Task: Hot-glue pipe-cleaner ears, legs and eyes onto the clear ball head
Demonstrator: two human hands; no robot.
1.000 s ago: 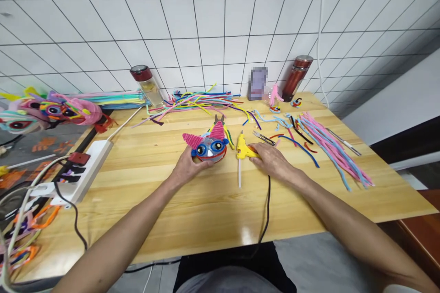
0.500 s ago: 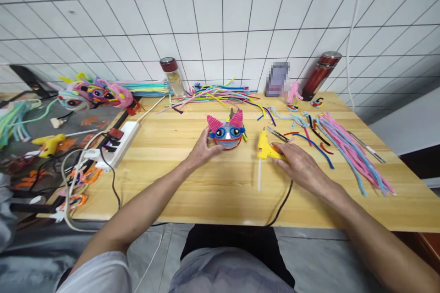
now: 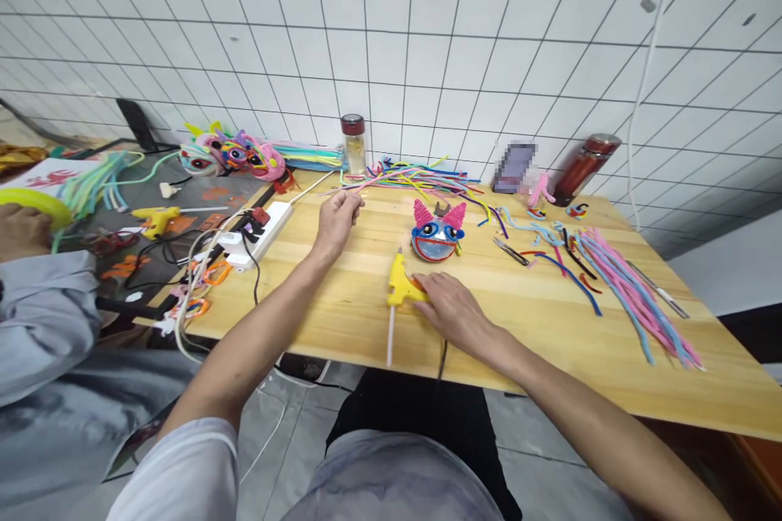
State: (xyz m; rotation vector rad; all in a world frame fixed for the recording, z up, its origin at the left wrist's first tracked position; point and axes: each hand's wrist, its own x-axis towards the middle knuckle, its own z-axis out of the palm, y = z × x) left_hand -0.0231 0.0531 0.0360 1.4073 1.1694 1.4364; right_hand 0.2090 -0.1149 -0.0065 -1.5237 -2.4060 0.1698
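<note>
My right hand [image 3: 449,305] is closed on the handle of a yellow glue gun [image 3: 400,283], a white glue stick jutting from its rear toward the front edge. A lion-like craft head [image 3: 435,241] with pink ears, blue-ringed eyes and a red mouth line stands on the table, touched by neither hand. At the left, my left hand [image 3: 338,220] is raised in a pinch beside the end of a pink pipe cleaner from the heap of coloured pipe cleaners [image 3: 415,177]; its fingertips are at that end.
A power strip [image 3: 262,234] with cables lies left. A glass bottle [image 3: 354,148] and red flask [image 3: 587,169] stand by the wall. Small scissors [image 3: 511,251] and pink and blue pipe cleaners [image 3: 635,285] lie right. Another person's sleeve [image 3: 46,321] shows at far left.
My left hand has let go of the craft head and reached back and left to the pipe cleaners. My right hand has carried the glue gun left. The view has shifted.
</note>
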